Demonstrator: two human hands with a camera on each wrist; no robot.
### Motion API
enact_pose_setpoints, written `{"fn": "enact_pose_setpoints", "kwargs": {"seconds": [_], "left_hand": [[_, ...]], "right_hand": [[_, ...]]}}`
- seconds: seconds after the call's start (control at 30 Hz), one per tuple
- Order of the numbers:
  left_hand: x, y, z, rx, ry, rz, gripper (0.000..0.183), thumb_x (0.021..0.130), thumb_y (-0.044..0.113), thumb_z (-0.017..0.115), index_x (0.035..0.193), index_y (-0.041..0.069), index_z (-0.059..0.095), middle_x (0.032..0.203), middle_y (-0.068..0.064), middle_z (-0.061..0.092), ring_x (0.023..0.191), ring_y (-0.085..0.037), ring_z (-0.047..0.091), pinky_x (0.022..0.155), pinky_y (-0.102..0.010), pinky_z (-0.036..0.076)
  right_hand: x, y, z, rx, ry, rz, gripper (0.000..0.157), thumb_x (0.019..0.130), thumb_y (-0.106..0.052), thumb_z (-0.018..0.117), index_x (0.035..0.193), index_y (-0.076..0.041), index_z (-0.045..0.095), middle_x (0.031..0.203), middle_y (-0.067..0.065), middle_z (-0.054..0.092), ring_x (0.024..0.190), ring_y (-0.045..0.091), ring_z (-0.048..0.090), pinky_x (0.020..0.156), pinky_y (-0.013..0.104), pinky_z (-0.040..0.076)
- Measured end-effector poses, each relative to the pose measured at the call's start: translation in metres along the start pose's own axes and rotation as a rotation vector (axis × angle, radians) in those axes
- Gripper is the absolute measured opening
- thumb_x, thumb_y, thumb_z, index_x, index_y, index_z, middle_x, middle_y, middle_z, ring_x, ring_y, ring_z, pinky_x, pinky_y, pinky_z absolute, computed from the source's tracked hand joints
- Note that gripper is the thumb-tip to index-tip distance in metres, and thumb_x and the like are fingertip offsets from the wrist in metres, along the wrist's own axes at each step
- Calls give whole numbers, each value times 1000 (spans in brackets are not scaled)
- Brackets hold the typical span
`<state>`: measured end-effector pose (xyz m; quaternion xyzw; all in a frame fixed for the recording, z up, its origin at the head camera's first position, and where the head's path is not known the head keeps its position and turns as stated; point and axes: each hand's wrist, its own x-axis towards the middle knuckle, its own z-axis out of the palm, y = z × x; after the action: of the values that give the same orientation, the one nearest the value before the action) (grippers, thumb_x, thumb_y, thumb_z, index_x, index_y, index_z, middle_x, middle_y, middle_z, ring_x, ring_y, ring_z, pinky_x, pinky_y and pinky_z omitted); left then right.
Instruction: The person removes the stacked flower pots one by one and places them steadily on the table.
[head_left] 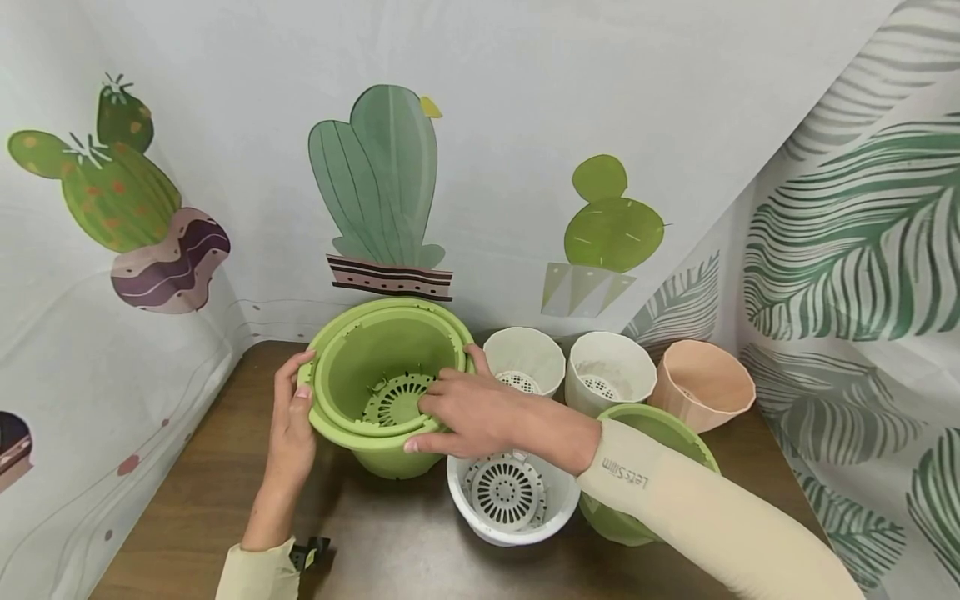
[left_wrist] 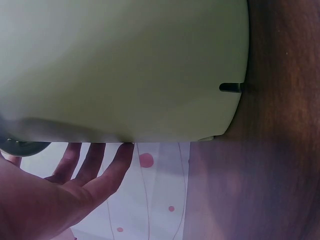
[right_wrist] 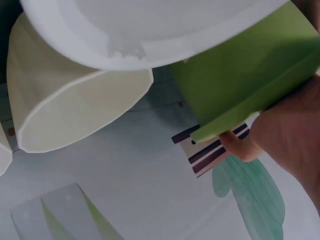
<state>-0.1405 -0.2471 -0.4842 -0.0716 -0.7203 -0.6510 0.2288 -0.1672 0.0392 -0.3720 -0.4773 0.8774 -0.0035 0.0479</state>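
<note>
Two green flowerpots stand nested near the wall, the inner pot (head_left: 360,350) inside the wider outer pot (head_left: 397,462), a slotted base at the bottom. My left hand (head_left: 291,421) holds their left rim, thumb and fingertips on the edge; the left wrist view shows fingers against the outer wall (left_wrist: 125,70). My right hand (head_left: 476,412) grips the right rim, with some fingers over the edge and the thumb low on the outside. From the right wrist, part of that hand (right_wrist: 285,130) shows beneath the green rim (right_wrist: 250,110). Some right fingertips are hidden.
Right of the green pots stands a white pot (head_left: 510,537) with a slotted base, under my right forearm. Another green pot (head_left: 622,521) is partly covered by the sleeve. A pale pot (head_left: 543,354), a cream pot (head_left: 630,358) and a peach pot (head_left: 708,383) line the wall.
</note>
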Motion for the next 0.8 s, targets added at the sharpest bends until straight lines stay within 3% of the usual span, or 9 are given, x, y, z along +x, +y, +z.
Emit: {"fn": "enact_pose_setpoints", "kwargs": {"seconds": [0.2,0.43,0.8], "left_hand": [[0,0,-1,9,-3,-3,49,111,12,31,159,11,42,135,-9,53,110,-22,61,96,-18,50],[-3,0,-3,5,7,3,50,110,11,31,159,9,42,139,-10,50,115,-19,60,98,-17,48],[-1,1,-1,16,-5,9,49,112,15,32,159,10,42,141,-8,50,114,-20,59,98,-18,48]], "right_hand": [[4,0,-4,16,-46,15,70,103,-74,40,133,-20,72,129,-6,71,120,16,57,119,77,7],[8,-1,-1,41,-47,15,67,102,-76,40,123,-22,75,119,-11,73,112,14,56,118,77,8],[8,-2,-2,51,-61,45,69,102,-75,40,128,-21,74,123,-9,73,116,15,56,119,76,5]]}}
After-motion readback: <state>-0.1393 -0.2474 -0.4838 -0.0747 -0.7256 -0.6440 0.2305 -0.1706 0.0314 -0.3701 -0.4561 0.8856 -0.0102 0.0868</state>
